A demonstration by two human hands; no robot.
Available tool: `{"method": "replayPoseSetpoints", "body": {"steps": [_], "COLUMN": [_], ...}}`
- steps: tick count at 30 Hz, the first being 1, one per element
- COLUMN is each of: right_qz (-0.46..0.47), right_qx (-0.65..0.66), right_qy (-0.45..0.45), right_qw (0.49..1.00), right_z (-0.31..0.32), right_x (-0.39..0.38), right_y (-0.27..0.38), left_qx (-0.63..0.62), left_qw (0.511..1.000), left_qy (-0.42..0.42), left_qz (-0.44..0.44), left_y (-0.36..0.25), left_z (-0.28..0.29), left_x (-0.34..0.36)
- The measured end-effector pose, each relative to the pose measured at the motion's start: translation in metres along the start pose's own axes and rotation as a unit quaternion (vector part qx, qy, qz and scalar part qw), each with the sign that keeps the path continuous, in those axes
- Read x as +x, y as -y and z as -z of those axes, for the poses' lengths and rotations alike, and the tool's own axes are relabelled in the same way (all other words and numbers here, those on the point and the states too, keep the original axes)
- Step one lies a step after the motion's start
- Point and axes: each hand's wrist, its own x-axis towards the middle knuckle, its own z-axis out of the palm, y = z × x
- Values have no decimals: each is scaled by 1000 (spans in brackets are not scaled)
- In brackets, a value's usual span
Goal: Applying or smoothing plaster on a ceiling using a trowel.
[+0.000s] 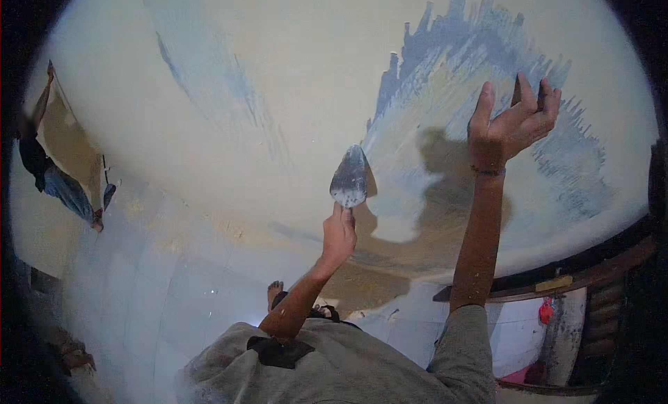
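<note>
My left hand [338,237] grips the handle of a trowel [348,174], whose pointed metal blade is turned upward beside the cream wall [292,77]. My right hand [513,122] is raised higher on the right, fingers apart and slightly bent, with nothing in it; it is at or very near a patch of uneven blue-grey paint [445,53] on the wall, and whether it touches is unclear. A cord or band circles my right wrist. Shadows fall on the wall between my hands. A fainter blue streak [243,91] marks the wall further left.
Another person [49,174] in dark top and jeans stands at far left, arm raised at the wall. Pale floor tiles [167,286] with yellowish dust and bits lie below, near my bare foot. At lower right is a dark-framed opening [445,293] with a red object [546,310] beyond.
</note>
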Motion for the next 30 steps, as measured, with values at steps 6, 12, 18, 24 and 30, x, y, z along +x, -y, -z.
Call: {"method": "replayPoseSetpoints", "body": {"steps": [6, 12, 18, 24, 30], "right_qz": [-27, -34, 5, -26, -18], "right_qx": [50, 42, -7, 50, 37], "right_qy": [-10, -1, 4, -4, -13], "right_qw": [998, 999, 1000, 998, 999], "right_z": [-6, -4, 1, -6, -3], "right_x": [-6, -6, 1, -5, -1], "right_y": [-4, -8, -7, -6, 1], "left_qx": [0, 31, 31, 58, 117], "left_qw": [1000, 999, 991, 996, 985], "left_qy": [24, 24, -36, -51, -64], "left_qz": [-3, -2, -121, -38, -109], "left_y": [3, -6, -66, -2, -29], "left_z": [-2, 4, 9, -21, -7], "left_x": [1, 5, 83, 3, 73]}}
